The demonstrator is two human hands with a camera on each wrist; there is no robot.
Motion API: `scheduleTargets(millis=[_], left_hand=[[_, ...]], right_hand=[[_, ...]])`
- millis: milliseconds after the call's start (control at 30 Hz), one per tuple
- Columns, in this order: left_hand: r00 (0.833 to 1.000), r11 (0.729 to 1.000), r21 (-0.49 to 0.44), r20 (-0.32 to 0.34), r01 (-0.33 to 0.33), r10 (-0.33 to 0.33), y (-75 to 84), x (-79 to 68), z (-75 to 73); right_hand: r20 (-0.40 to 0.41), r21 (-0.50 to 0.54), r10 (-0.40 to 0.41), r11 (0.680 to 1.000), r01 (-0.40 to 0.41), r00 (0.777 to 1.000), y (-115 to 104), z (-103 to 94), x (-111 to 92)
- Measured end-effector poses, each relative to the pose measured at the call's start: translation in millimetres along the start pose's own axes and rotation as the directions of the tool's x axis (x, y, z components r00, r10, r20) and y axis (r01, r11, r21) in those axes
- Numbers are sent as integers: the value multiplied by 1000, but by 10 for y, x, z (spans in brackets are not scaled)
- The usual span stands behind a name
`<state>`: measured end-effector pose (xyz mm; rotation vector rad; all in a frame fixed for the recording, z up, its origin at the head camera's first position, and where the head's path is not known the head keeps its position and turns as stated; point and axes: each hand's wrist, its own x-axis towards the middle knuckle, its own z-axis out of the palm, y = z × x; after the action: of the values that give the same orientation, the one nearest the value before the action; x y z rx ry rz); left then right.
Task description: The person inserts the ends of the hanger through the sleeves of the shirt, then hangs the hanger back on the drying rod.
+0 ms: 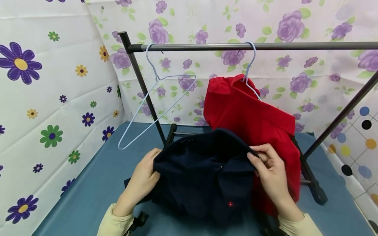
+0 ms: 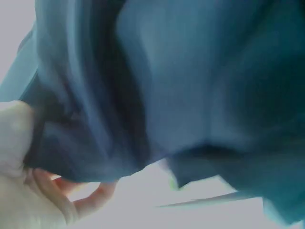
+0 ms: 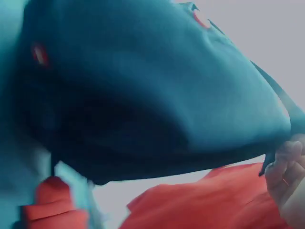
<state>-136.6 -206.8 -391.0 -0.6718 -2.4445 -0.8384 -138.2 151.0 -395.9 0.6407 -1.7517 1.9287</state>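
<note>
A dark navy shirt [image 1: 195, 177] with a red button [image 1: 230, 204] is held up above the table, spread between both hands. On its left edge the left hand [image 1: 141, 178] grips the cloth; in the left wrist view that hand [image 2: 43, 186] has its fingers behind the fabric. The right hand [image 1: 271, 173] pinches the upper right edge between thumb and fingers, also visible in the right wrist view [image 3: 288, 179]. Behind the navy shirt, a red shirt [image 1: 251, 111] hangs askew on a light blue hanger [image 1: 249, 64]. The navy shirt's lower part is dark and partly hidden.
A bare light blue hanger [image 1: 156, 77] hangs at the left end of a dark metal rack bar [image 1: 200, 47]. The rack's black foot [image 1: 317, 193] stands on the blue tabletop [image 1: 79, 196]. Flowered cloth [image 1: 177, 26] covers the back and left sides.
</note>
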Motion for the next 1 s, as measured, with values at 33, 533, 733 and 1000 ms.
scheduleTargets(millis=[33,533,733,1000], left_hand=[[999,999,-18,-42,-26,26,39,25,-23],[932,941,-173,-273,-290,237,472,138,-244],[857,915,-126,-417,-382,301,627,195,-399],[792,892,-121,-523,-435,316,763,285,-554]], right_hand=[[-8,6,-49,999,49,999,-54,-1,12],[-199,72,-353,925,373,914,-607,30,-41],[-392,222,-471,785,578,790,-849,230,30],[-443,242,-555,682,690,704,-843,106,116]])
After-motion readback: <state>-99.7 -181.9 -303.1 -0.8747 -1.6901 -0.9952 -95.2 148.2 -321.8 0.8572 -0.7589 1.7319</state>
